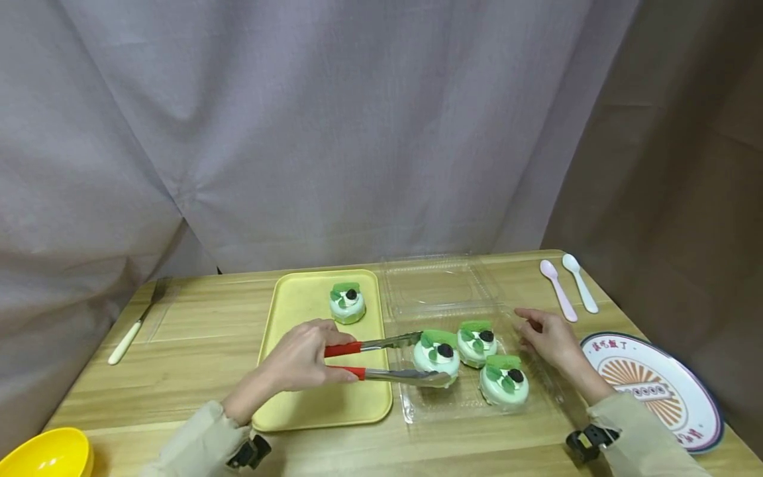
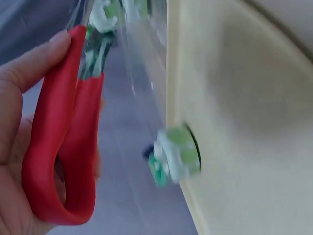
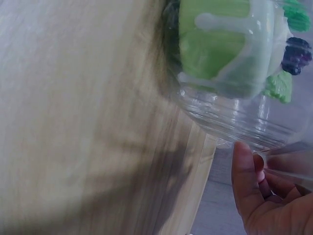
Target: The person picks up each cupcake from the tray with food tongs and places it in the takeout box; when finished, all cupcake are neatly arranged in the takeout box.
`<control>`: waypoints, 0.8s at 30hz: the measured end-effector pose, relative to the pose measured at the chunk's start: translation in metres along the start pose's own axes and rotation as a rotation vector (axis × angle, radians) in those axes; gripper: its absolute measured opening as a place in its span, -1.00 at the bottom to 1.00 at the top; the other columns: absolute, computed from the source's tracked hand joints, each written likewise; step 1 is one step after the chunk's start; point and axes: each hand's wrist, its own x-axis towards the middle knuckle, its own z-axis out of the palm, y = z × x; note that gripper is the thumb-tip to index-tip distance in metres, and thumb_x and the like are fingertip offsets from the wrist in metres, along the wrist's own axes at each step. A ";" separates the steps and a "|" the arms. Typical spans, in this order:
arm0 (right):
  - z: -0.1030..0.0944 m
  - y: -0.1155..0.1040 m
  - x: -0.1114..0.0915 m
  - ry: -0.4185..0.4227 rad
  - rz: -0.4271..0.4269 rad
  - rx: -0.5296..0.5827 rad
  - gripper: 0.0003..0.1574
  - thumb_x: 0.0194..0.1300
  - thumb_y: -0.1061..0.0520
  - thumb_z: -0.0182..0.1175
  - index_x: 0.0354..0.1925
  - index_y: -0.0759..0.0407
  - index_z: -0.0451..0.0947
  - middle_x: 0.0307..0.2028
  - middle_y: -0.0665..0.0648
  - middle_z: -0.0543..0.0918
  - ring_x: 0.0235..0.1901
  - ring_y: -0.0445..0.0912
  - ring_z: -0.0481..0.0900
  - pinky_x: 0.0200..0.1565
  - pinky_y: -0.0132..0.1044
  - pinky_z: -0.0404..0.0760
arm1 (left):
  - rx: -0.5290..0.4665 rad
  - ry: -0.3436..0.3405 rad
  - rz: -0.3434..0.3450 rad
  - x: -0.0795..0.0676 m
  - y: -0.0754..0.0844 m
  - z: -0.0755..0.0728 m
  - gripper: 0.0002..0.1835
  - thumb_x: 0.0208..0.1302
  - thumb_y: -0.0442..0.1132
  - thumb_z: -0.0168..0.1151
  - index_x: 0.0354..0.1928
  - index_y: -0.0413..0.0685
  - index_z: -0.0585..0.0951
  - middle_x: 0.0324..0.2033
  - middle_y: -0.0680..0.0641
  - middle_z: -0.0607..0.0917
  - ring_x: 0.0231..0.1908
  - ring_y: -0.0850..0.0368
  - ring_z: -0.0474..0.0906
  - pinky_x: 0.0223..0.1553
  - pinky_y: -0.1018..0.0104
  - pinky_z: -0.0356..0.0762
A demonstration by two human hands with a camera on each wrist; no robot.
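Note:
My left hand grips red-handled metal tongs, with the thumb along one handle in the left wrist view. The tongs' tips stand either side of a small pale-green cake topped with leaves and a dark berry, over the left part of a clear plastic box. Two similar cakes, one behind and one in front, sit in the box's right part. At the box's right edge, my right hand pinches the clear rim between thumb and fingers. The box's lid lies open toward the back.
Left of the box lies a yellow tray bearing another cake. A fork lies far left, a yellow bowl front left. Pink and white spoons and a printed oval plate are on the right.

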 end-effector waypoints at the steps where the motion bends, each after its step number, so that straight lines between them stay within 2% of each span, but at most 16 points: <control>1: 0.000 0.000 0.000 0.001 -0.001 -0.002 -0.53 0.37 0.34 0.05 0.18 0.60 0.39 -0.48 0.24 0.62 -0.60 -0.34 0.51 -0.52 -0.43 0.56 | 0.001 -0.006 -0.006 0.003 0.004 0.003 -0.48 -0.10 0.03 0.54 -0.07 -0.06 0.75 -0.47 0.10 0.62 -0.49 0.37 0.28 -0.46 0.51 0.24; 5: 0.000 0.001 0.001 -0.003 -0.002 -0.002 -0.53 0.38 0.33 0.05 0.18 0.60 0.39 -0.46 0.26 0.63 -0.59 -0.35 0.52 -0.51 -0.43 0.57 | 0.011 -0.037 -0.044 0.012 0.017 0.011 -0.50 -0.12 0.04 0.54 -0.10 -0.04 0.76 -0.53 0.11 0.56 -0.52 0.33 0.25 -0.51 0.49 0.20; 10: 0.000 0.000 0.000 -0.006 0.004 -0.002 -0.52 0.38 0.31 0.05 0.18 0.60 0.38 -0.44 0.27 0.63 -0.58 -0.35 0.52 -0.51 -0.43 0.57 | 0.035 -0.068 -0.073 0.019 0.027 0.015 -0.53 -0.14 0.04 0.55 -0.13 0.02 0.77 -0.52 0.08 0.60 -0.54 0.30 0.28 -0.54 0.44 0.22; 17: 0.000 0.001 0.000 -0.007 0.012 -0.003 -0.51 0.38 0.31 0.07 0.19 0.59 0.38 -0.48 0.19 0.61 -0.59 -0.35 0.52 -0.51 -0.44 0.56 | 0.109 -0.089 -0.070 0.026 0.041 0.016 -0.56 -0.17 0.10 0.56 -0.22 0.06 0.79 -0.61 0.17 0.45 -0.57 0.31 0.26 -0.58 0.42 0.22; 24: 0.000 0.002 0.002 -0.011 0.000 -0.003 -0.51 0.40 0.30 0.05 0.19 0.62 0.36 -0.50 0.17 0.61 -0.60 -0.34 0.52 -0.52 -0.43 0.56 | 0.162 -0.102 -0.079 0.029 0.052 0.016 -0.57 -0.20 0.07 0.57 -0.22 0.06 0.79 -0.57 0.18 0.51 -0.52 0.30 0.32 -0.56 0.43 0.27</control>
